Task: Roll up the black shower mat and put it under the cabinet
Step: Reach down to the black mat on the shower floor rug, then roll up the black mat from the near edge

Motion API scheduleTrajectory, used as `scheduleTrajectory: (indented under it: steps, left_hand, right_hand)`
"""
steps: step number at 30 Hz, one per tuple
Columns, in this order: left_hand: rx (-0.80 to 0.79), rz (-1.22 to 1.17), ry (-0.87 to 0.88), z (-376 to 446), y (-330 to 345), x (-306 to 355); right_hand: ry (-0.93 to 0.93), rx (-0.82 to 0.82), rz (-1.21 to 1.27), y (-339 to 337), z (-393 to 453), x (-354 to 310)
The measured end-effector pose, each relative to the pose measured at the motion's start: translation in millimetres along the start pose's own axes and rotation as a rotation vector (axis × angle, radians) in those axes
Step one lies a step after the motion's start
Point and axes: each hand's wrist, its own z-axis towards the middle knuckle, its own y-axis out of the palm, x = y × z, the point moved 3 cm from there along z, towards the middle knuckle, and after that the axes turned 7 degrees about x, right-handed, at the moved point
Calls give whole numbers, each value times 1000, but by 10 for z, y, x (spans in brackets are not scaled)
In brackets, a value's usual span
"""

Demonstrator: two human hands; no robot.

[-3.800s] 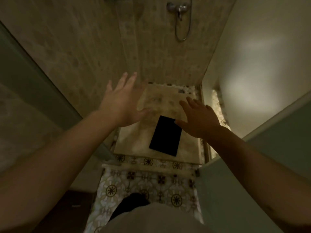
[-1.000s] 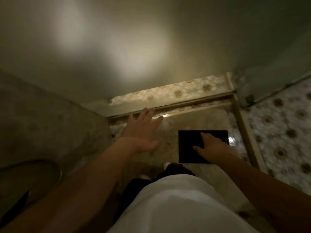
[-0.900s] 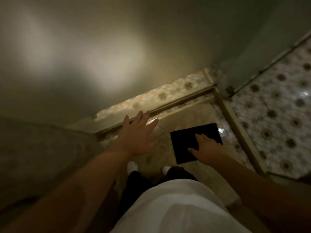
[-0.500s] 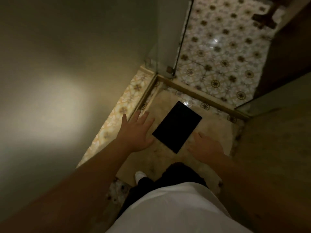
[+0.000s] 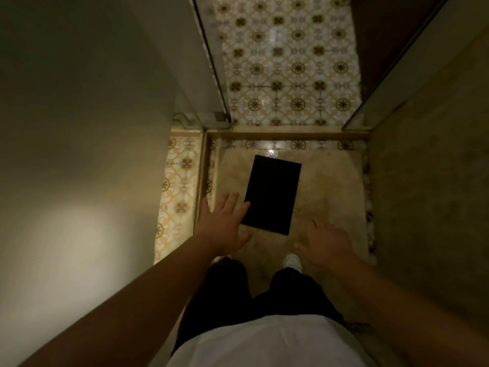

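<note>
Black mat (image 5: 272, 194) flat, one; two hands (image 5: 225, 229) spread, empty.

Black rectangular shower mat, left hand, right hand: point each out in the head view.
Black rectangular shower mat (image 5: 272, 194): head view, middle of its flat top surface.
Left hand (image 5: 223, 227): head view, back of the open hand.
Right hand (image 5: 326, 243): head view, back of the open hand.

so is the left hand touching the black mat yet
Cannot tell. In the head view the left hand overlaps the black mat's near corner, but from above its height over the mat is unclear.
</note>
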Motion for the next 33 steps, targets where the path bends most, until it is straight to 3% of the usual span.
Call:
scheduleTrajectory:
  steps: [10, 13, 17, 23, 28, 33]
  left_hand:
    - [-78, 111, 195, 901, 812, -527]
    - [-119, 73, 213, 1164, 1218, -579]
    - [-207, 63, 222, 1674, 2093, -623]
    - [-387, 219, 252, 2357, 3641, -914]
    - [-233, 166, 374, 2919, 4817, -1008]
    - [-236, 188, 564, 3162, 5835, -890]
  right_hand:
    - [288, 11, 230, 747, 718, -363]
    - [272, 37, 223, 1128, 1032, -331]
    - [249, -13, 243, 1855, 1777, -140]
    - [130, -24, 78, 3019, 2970, 152]
    - [81, 56, 0, 4014, 3841, 401]
    - [6, 36, -47, 4846, 4437, 429]
